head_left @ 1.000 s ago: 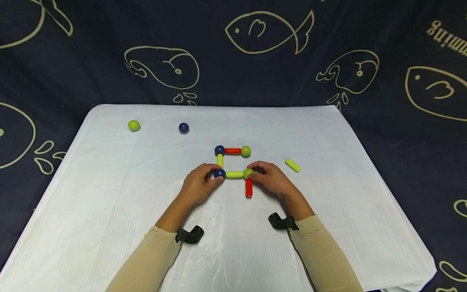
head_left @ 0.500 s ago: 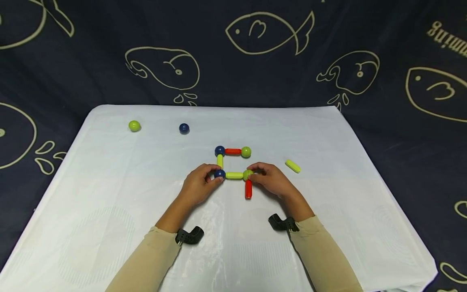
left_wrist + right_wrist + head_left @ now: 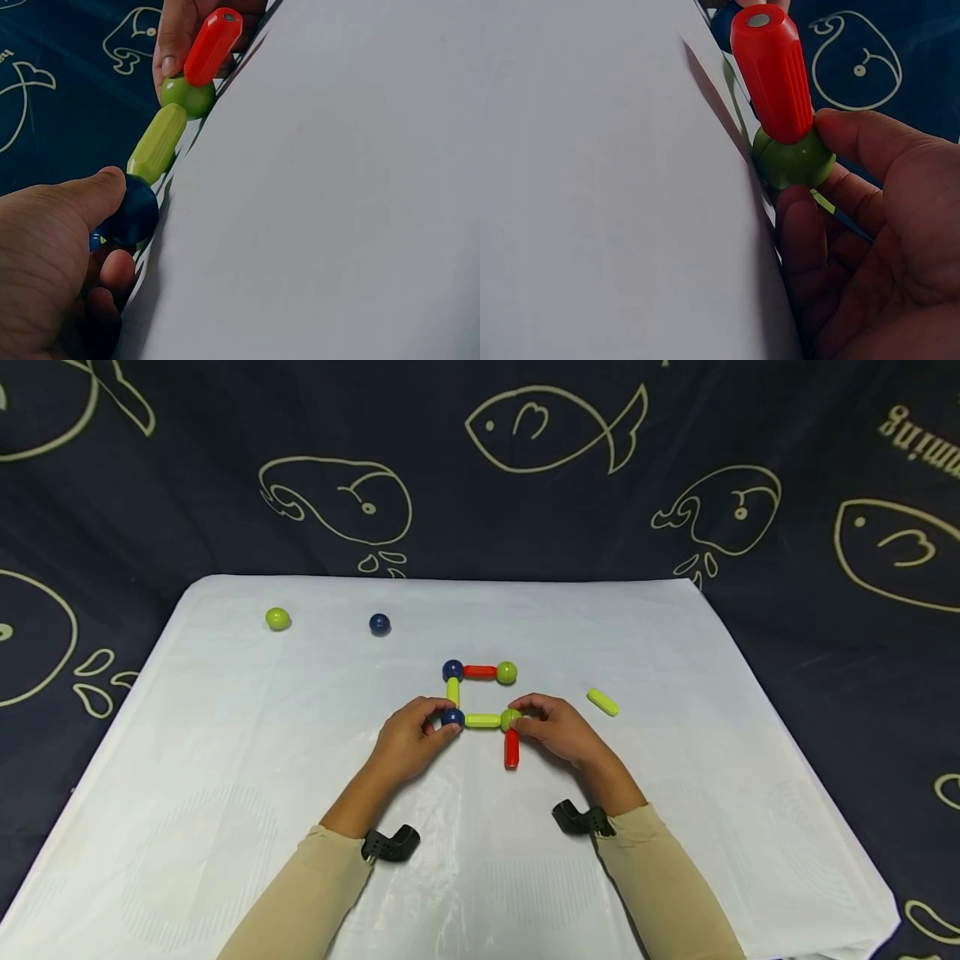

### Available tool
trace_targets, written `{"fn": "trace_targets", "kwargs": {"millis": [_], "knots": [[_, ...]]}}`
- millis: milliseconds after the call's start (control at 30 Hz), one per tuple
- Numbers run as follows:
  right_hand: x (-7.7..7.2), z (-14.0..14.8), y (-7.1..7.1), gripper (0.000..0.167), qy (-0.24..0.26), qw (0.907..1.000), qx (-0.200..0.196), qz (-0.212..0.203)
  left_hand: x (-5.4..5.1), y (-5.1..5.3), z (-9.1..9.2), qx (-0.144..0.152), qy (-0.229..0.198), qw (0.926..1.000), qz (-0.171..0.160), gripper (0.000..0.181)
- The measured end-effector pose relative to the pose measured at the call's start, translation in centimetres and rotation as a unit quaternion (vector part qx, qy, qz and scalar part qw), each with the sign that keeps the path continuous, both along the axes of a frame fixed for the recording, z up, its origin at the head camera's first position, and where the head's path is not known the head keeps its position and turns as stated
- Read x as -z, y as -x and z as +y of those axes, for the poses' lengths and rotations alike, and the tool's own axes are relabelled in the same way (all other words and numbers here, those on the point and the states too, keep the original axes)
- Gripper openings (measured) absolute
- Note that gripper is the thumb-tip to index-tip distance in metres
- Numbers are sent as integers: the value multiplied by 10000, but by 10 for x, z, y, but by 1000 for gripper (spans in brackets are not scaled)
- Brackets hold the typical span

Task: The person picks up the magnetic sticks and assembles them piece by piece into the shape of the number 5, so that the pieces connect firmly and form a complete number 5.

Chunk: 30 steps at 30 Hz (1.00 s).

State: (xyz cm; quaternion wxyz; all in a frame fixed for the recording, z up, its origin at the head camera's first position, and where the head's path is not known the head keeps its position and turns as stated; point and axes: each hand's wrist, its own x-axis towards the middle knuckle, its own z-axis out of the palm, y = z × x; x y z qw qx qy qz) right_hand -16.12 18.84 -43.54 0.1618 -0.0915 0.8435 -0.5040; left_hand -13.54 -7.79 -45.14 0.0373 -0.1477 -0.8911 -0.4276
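Note:
My left hand point(image 3: 408, 739) pinches a blue ball point(image 3: 133, 213) at the near left corner of a chain of magnetic balls and rods. From that ball a yellow-green rod point(image 3: 482, 721) runs right to a green ball point(image 3: 793, 159), which my right hand point(image 3: 558, 728) holds between thumb and fingers. A red rod point(image 3: 512, 749) sticks out from the green ball toward me, its metal tip showing in the right wrist view. Another yellow-green rod point(image 3: 453, 691) leads away to a far blue ball point(image 3: 453, 670). There a second red rod point(image 3: 480, 672) joins a second green ball point(image 3: 507, 672).
A loose yellow-green rod point(image 3: 602, 702) lies right of my right hand. Toward the back left of the white-covered table point(image 3: 225, 710) rest a loose green ball point(image 3: 277, 619) and a loose blue ball point(image 3: 379, 624). A dark cloth point(image 3: 450, 527) with fish drawings hangs behind.

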Motion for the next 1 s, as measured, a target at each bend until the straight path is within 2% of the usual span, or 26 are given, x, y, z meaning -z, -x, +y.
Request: {"fn": "trace_targets", "kwargs": {"millis": [300, 400, 500, 600, 767, 900, 1000], "knots": [[0, 1, -1, 26, 65, 10000, 7, 5, -5, 0, 0, 73, -22, 9999, -85, 30], [0, 1, -2, 26, 39, 10000, 0, 40, -12, 3, -4, 317, 13, 9992, -262, 32], [-1, 1, -1, 27, -16, 10000, 1, 68, -24, 10, -12, 532, 177, 9971, -508, 34], [-1, 1, -1, 28, -68, 9999, -4, 96, -37, 25, -24, 455, 405, 9966, -563, 36], [0, 1, 0, 29, -97, 9999, -5, 112, -49, 62, -50, -138, 882, 9953, -388, 37], [1, 1, 0, 28, -72, 9999, 21, 78, -50, 90, -70, -633, 1266, 9897, -232, 40], [1, 1, 0, 28, -60, 10000, 17, 66, -50, 107, -81, -944, 1415, 9851, -249, 45]]}}
